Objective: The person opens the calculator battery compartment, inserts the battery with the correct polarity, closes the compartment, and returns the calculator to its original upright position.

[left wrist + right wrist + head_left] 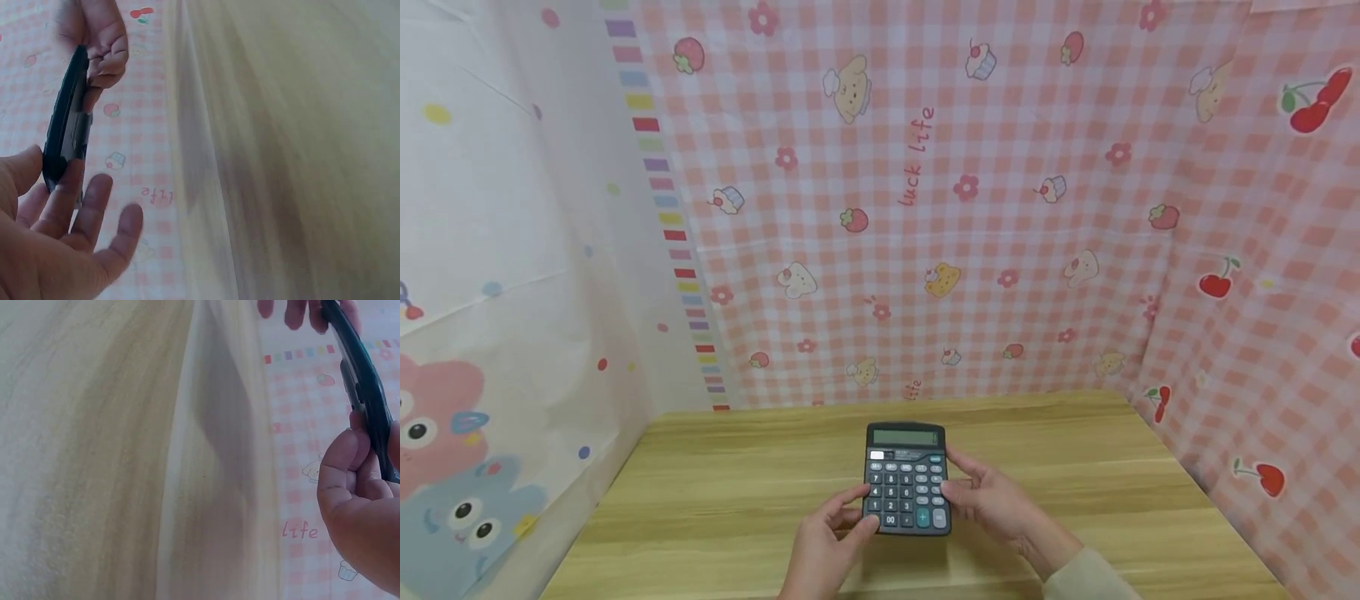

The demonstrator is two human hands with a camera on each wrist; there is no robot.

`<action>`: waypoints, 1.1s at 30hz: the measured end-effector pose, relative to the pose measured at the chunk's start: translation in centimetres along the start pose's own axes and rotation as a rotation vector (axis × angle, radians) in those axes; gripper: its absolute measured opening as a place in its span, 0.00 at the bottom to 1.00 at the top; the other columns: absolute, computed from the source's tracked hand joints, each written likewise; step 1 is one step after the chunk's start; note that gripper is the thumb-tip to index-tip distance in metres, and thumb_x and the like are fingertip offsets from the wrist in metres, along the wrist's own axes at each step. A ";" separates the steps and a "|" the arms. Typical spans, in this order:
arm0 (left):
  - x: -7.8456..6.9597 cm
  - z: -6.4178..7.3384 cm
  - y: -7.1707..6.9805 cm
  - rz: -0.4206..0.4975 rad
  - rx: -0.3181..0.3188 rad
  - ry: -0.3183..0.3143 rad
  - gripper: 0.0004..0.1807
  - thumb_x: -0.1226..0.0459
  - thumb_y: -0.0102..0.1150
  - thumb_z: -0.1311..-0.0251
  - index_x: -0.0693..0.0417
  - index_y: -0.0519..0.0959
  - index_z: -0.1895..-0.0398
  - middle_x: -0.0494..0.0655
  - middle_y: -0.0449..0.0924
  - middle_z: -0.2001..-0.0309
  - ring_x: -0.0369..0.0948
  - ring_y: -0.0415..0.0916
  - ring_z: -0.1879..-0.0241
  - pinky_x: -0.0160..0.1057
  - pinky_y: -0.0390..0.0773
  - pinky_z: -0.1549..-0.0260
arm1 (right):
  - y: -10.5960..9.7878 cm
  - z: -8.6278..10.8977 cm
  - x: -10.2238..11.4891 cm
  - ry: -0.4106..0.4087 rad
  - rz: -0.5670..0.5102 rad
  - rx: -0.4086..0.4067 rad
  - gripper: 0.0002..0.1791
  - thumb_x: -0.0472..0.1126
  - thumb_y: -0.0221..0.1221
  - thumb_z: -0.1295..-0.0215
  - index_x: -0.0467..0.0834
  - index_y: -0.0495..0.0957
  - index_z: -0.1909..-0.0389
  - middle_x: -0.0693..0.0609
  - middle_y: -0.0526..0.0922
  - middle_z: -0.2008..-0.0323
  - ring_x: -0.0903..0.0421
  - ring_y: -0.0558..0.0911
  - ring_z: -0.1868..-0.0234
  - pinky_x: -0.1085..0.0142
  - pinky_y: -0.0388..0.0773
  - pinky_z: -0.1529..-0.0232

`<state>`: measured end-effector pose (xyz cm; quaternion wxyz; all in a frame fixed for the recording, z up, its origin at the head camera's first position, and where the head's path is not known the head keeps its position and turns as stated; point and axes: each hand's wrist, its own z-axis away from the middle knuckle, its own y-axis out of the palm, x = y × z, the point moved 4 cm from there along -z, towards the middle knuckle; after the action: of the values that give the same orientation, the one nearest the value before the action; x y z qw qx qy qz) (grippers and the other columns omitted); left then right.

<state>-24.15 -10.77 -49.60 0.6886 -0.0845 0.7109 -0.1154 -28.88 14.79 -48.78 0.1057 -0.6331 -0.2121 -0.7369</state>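
A dark calculator (898, 483) with a grey display and rows of keys is held up above the wooden table, its face toward the head camera. My left hand (831, 537) pinches its lower left edge, thumb on the front near the bottom keys and fingers at the side and behind. On the other side my right hand (996, 504) grips the right edge, thumb on the front by the keys. Both wrist views show the calculator (65, 115) edge-on, raised off the tabletop. In the right wrist view the right fingers (340, 462) curl behind its back.
The wood-grain table (722, 492) spreads out beneath both hands. Behind it hangs a pink checked cloth (895, 250) with printed cupcakes and strawberries. A white printed cloth (512, 275) stands on the left, and a cherry-printed cloth (1255, 333) on the right.
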 end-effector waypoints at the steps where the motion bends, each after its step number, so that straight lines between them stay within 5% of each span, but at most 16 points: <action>1: 0.1 0.0 -0.1 0.030 0.011 -0.007 0.31 0.57 0.75 0.35 0.49 0.80 0.29 0.50 0.93 0.54 0.40 0.89 0.55 0.41 0.88 0.54 | 0.0 0.0 -0.1 0.000 -0.006 -0.005 0.48 0.33 0.60 0.23 0.37 0.41 0.13 0.38 0.88 0.41 0.57 0.91 0.51 0.64 0.86 0.47; 10: 1.1 -0.3 -0.3 0.426 0.222 -0.060 0.41 0.65 0.62 0.24 0.60 0.54 0.14 0.64 0.90 0.47 0.48 0.93 0.61 0.46 0.90 0.50 | -0.1 0.0 -0.5 -0.002 -0.046 -0.017 0.47 0.32 0.59 0.23 0.36 0.41 0.13 0.43 0.91 0.46 0.58 0.91 0.54 0.66 0.86 0.52; 17: 1.3 -0.6 -0.1 0.513 0.359 -0.023 0.41 0.70 0.56 0.23 0.60 0.48 0.13 0.66 0.87 0.43 0.46 0.92 0.55 0.49 0.87 0.43 | -0.1 -0.2 -0.8 0.005 -0.039 -0.006 0.48 0.32 0.61 0.24 0.37 0.43 0.13 0.42 0.91 0.46 0.57 0.91 0.53 0.65 0.86 0.49; 33: 1.5 -0.9 -0.1 0.527 0.313 -0.056 0.42 0.71 0.58 0.25 0.60 0.51 0.13 0.64 0.86 0.42 0.45 0.90 0.49 0.50 0.86 0.41 | 0.0 -0.1 -0.8 0.015 0.062 -0.080 0.45 0.36 0.63 0.25 0.41 0.51 0.14 0.36 0.87 0.40 0.53 0.91 0.48 0.59 0.88 0.44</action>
<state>-25.06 -11.21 -51.04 0.7187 0.2068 0.6627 -0.0387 -28.84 14.69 -49.57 0.1047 -0.6375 -0.1619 -0.7459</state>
